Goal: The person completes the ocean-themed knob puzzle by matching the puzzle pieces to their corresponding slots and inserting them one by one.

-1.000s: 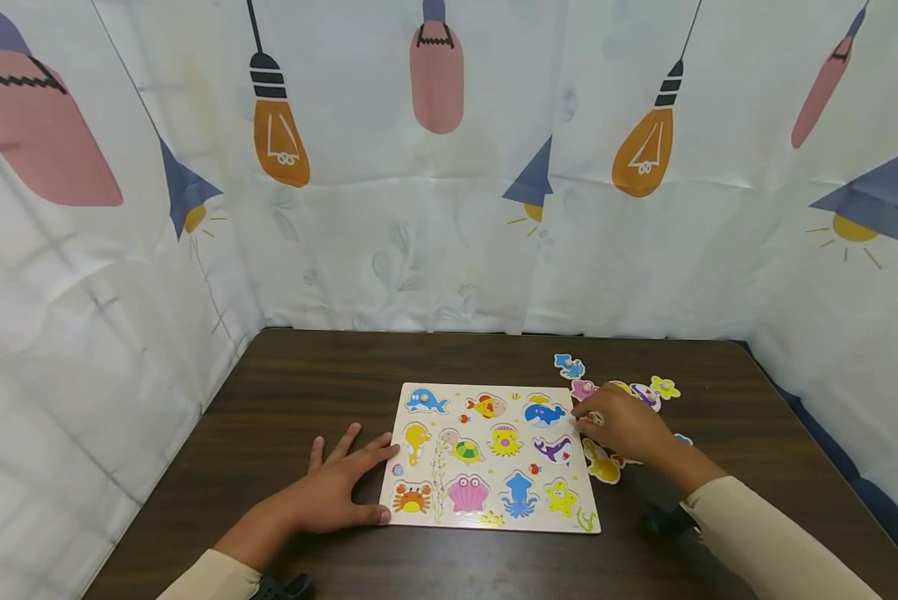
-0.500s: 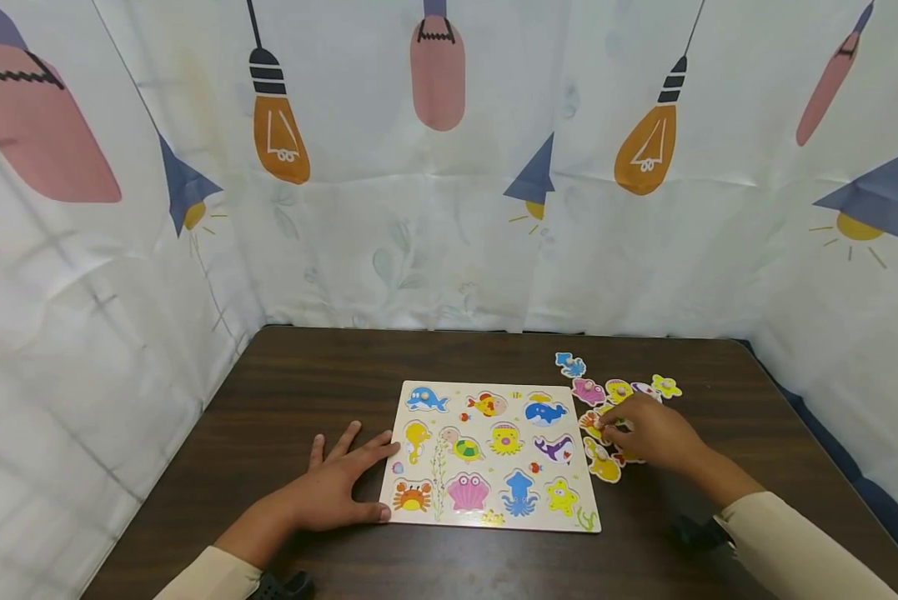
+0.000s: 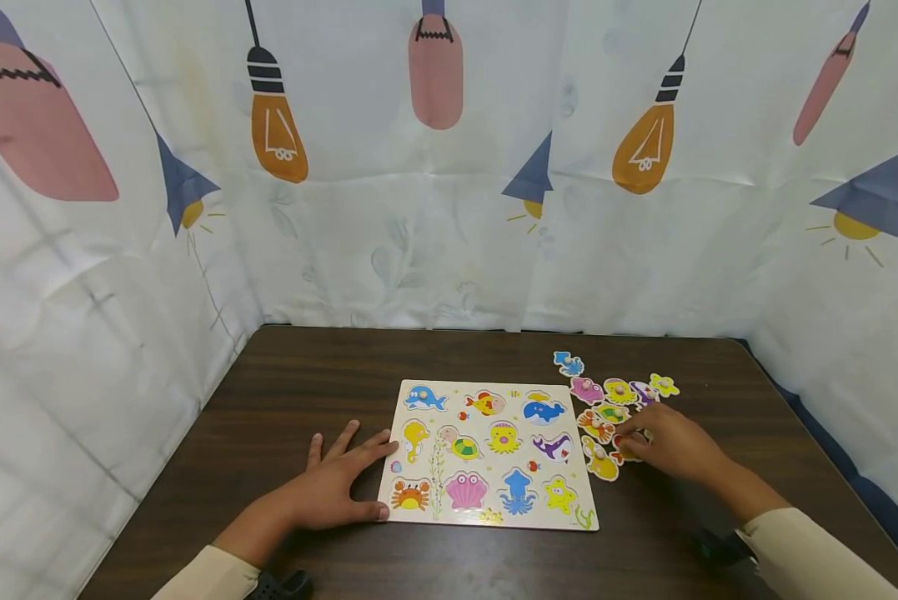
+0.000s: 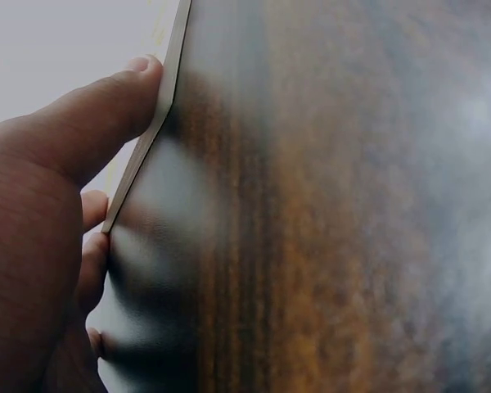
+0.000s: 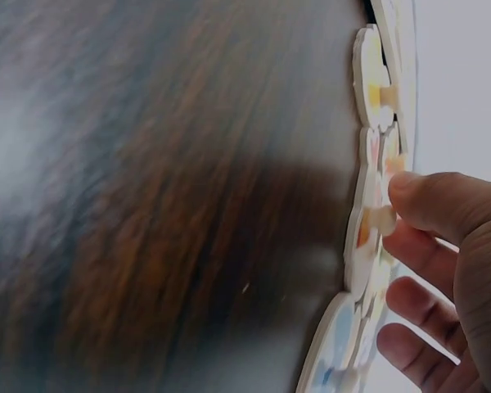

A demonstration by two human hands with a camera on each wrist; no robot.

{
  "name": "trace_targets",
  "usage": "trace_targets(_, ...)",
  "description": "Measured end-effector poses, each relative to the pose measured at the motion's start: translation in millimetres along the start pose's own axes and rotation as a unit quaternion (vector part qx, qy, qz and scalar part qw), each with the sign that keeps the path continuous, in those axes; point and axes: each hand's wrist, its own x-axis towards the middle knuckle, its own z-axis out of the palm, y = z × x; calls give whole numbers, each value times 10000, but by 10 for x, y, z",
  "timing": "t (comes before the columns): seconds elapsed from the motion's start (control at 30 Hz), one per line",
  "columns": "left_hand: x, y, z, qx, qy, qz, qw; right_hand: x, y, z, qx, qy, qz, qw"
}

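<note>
A light wooden peg puzzle board [image 3: 437, 417] printed with sea animals lies on the dark table. My left hand [image 3: 336, 487] rests at its left side, fingers spread, the thumb [image 4: 139, 90] against the board's edge. To the right of the board, my right hand [image 3: 674, 442] is over a cluster of loose peg puzzle pieces. Its thumb and index fingertips are right at the knob [image 5: 382, 219] of a piece with red and orange markings [image 5: 362, 246], mostly hidden by the hand in the head view. Near it lie a crab piece [image 3: 593, 427], a turtle piece [image 3: 612, 413] and a yellow seahorse piece [image 3: 601, 467].
Behind the right hand lie a pink shell piece [image 3: 587, 390], a yellow octopus piece [image 3: 618, 392], a yellow starfish piece [image 3: 664, 385] and a blue squid piece [image 3: 569, 364]. A white patterned curtain [image 3: 449, 250] hangs behind the table [image 3: 343, 358].
My right hand has moved from the board's right edge rightward and toward the near side of the loose pieces, uncovering the crab and turtle pieces. The left hand stays at the board.
</note>
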Motion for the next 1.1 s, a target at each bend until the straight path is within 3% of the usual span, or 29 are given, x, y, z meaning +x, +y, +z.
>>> trace_targets(0.33,-9,1,-3,-3,19,13,10000,-122,56,-9,-80,30,-33,10000)
trace_targets(0.77,-8,27,-19,-30,6,31,10000,-112,64,-11,22,-87,27,10000)
trace_targets(1.1,-13,18,-16,-2,-34,-19,10000,-99,51,-41,-146,126,-161,9997)
